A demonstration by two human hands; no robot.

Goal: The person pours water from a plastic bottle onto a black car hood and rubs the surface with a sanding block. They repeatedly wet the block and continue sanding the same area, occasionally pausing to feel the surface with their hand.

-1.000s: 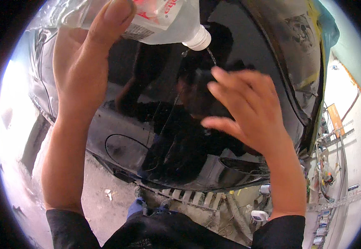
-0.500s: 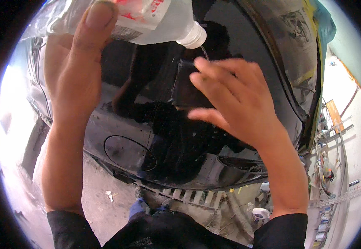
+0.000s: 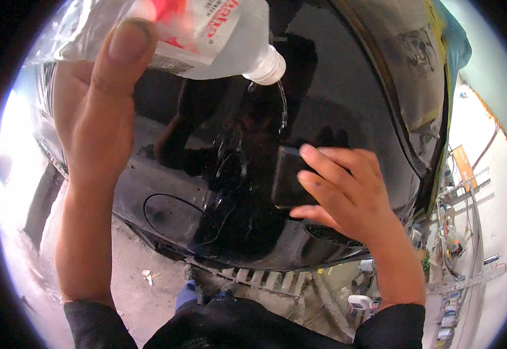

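My left hand is wrapped round a large clear plastic bottle with a red and white label. The bottle is tipped to the right, its uncapped white neck lowest. A thin stream of clear liquid falls from it onto a glossy black car body panel. Wet trails run over the panel toward me. Below and right of the bottle mouth, my right hand holds a dark flat rectangular pad against the panel, fingers on top and thumb at its near edge. The pad's underside is hidden.
A round outline marks the panel's near left. Paper sheeting with yellow tape covers the far right of the car. Beyond the near edge lie a slatted grate and a white container. Shelving with small cans stands right.
My right hand and the pad have come nearer to me and slightly right, away from the bottle mouth. The bottle sits a little lower in view, and more liquid trails show on the panel.
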